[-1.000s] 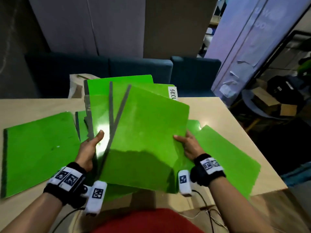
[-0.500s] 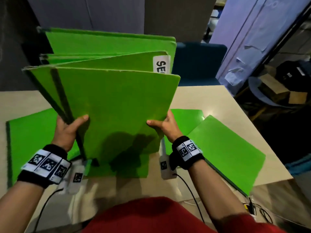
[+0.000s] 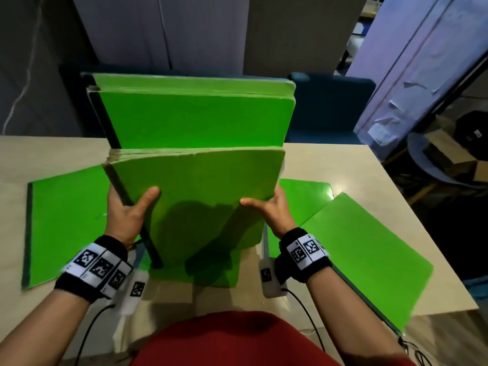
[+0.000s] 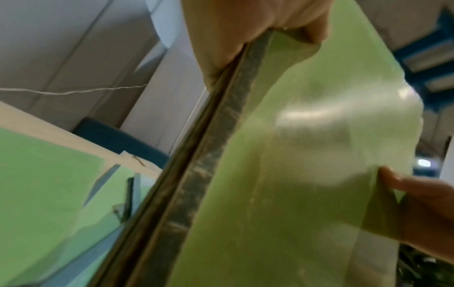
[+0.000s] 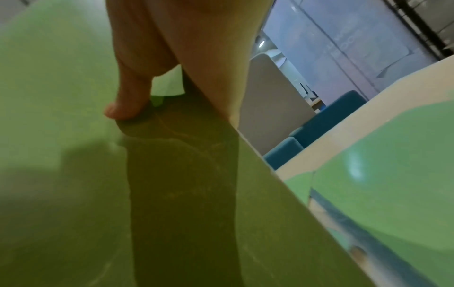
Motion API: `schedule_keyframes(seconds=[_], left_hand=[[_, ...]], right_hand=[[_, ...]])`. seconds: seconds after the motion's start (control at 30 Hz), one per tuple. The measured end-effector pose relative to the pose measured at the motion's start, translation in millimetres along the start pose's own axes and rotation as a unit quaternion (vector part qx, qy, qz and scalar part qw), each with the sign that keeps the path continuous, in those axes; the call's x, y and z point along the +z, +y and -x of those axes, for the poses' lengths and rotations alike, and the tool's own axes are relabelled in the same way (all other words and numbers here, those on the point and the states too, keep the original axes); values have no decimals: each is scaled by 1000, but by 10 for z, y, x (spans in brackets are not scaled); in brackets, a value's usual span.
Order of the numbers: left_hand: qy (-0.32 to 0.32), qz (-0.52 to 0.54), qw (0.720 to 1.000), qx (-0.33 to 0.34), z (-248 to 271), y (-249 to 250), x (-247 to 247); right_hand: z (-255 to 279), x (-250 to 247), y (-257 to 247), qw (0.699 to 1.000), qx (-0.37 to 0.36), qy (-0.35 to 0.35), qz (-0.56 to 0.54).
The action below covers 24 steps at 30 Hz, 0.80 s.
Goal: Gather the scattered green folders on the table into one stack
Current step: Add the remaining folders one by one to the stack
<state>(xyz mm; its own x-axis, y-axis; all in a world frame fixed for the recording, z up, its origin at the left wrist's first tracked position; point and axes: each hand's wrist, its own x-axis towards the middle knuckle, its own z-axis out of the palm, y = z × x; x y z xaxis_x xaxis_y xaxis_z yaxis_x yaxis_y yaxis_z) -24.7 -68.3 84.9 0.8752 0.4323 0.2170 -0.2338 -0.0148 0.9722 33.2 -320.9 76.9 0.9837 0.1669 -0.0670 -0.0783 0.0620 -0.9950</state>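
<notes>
A bundle of green folders (image 3: 195,180) stands on edge at the centre of the frame, its bottom edge on the tabletop (image 3: 327,165). The left hand (image 3: 126,215) grips its dark spine side and the right hand (image 3: 274,212) its open side, thumbs in front, fingers curled behind. More folders (image 3: 66,223) lie flat at left and lower right.

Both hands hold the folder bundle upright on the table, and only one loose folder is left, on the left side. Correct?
Not quite: the head view shows loose folders on both sides. Both hands, left and right, do hold the bundle upright, but besides the left folder two more lie at right.
</notes>
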Motion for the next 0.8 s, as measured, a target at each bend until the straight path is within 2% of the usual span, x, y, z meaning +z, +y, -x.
schedule_keyframes(seconds=[0.17, 0.23, 0.3, 0.37, 0.4, 0.47, 0.5, 0.53, 0.63, 0.73, 0.8], left_hand=[[42, 8, 999, 16, -56, 108, -21], [50, 10, 999, 6, 18, 16, -46], [56, -1, 998, -1, 46, -90, -56], [73, 3, 997, -26, 36, -179, -66], [82, 7, 996, -31, 19, -216, -69], [103, -6, 994, -34, -18, -293, -59], [104, -11, 994, -39, -34, -315, -48], [103, -20, 993, -44, -35, -310, -38], [114, -28, 992, -38, -58, -340, -39], [124, -22, 991, -41, -73, -370, -56], [121, -27, 991, -50, -85, -403, -91]], right_hand=[[-90, 92, 32, 1000, -13, -18, -23], [-85, 77, 164, 997, -11, -56, 51], [-108, -71, 342, 975, -19, -110, 193], [-133, -428, 548, 923, 43, -109, 366], [-116, -687, 637, 877, 99, -88, 462], [17, -1230, 772, 764, 225, -31, 603], [123, -1463, 825, 722, 263, -6, 640], [233, -1640, 866, 696, 270, 9, 665], [440, -1872, 988, 658, 217, 9, 721], [440, -1821, 1043, 603, 178, -29, 777], [354, -1744, 1033, 592, 173, -46, 786]])
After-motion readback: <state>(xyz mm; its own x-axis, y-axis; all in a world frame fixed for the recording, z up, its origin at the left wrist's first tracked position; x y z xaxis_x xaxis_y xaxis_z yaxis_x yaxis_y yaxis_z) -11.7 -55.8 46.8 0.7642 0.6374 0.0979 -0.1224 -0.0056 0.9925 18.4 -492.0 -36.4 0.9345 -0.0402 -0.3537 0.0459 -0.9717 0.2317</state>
